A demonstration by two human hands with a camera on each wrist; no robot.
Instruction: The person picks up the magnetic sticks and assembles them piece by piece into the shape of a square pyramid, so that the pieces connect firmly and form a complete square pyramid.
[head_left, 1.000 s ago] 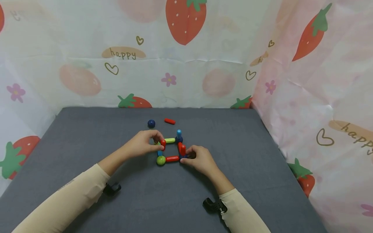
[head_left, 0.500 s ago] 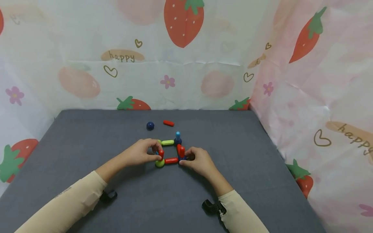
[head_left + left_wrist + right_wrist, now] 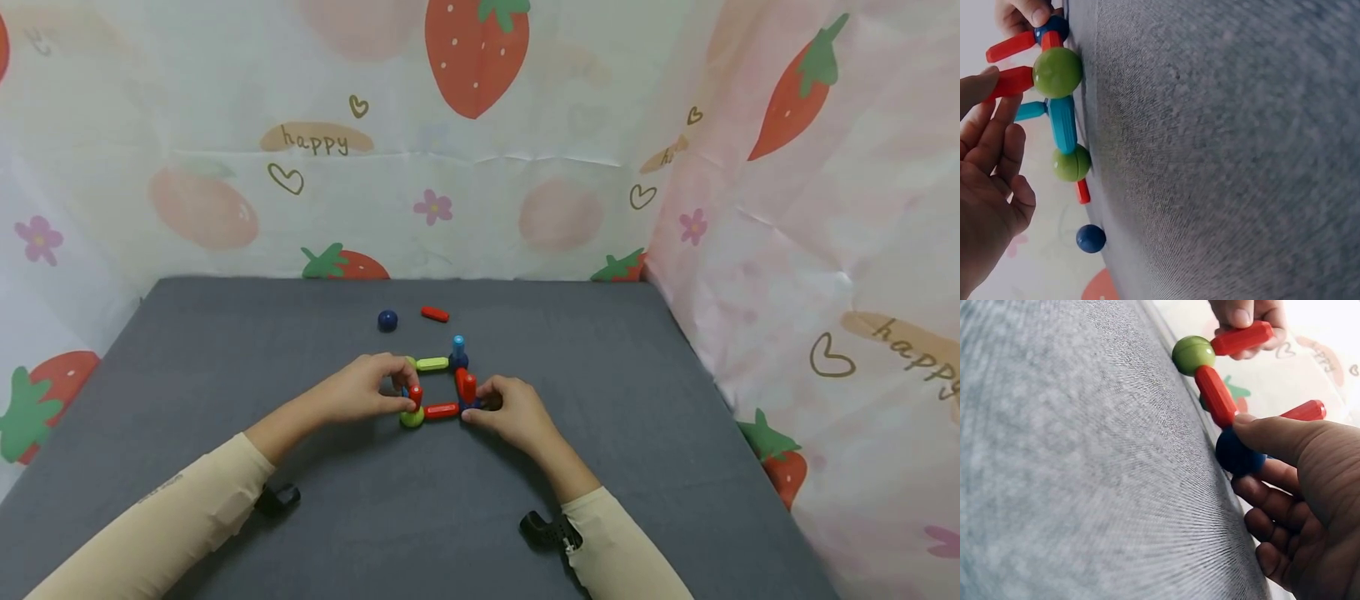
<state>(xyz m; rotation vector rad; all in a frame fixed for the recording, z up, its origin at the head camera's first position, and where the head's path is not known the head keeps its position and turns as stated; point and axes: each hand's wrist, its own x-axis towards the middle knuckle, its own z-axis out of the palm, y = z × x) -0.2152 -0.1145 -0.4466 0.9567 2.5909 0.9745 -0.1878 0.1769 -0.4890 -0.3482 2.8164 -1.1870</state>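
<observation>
A square frame of toy building rods and balls lies on the table in the head view. My left hand (image 3: 363, 390) pinches an upright red rod (image 3: 1013, 81), whose lower end touches the near-left green ball (image 3: 1058, 72). At the near-right corner my right hand (image 3: 517, 414) grips a dark blue ball (image 3: 1238, 453) between thumb and fingers. Another red rod (image 3: 469, 387) stands up from that ball. A red rod (image 3: 442, 411) joins the two near balls. On the far-right dark blue ball (image 3: 458, 362) stands a light blue rod (image 3: 458, 342).
Behind the frame lie a loose dark blue ball (image 3: 387, 321) and a loose red rod (image 3: 435, 314). A yellow-green rod (image 3: 432, 364) forms the frame's far side, a blue rod (image 3: 1063, 124) its left. A strawberry-print curtain (image 3: 465, 200) stands along the grey table's (image 3: 420, 517) back edge.
My left hand has brought the red rod nearer to me, from above the frame's left side down onto the near-left green ball. My right hand has stayed on the dark blue ball.
</observation>
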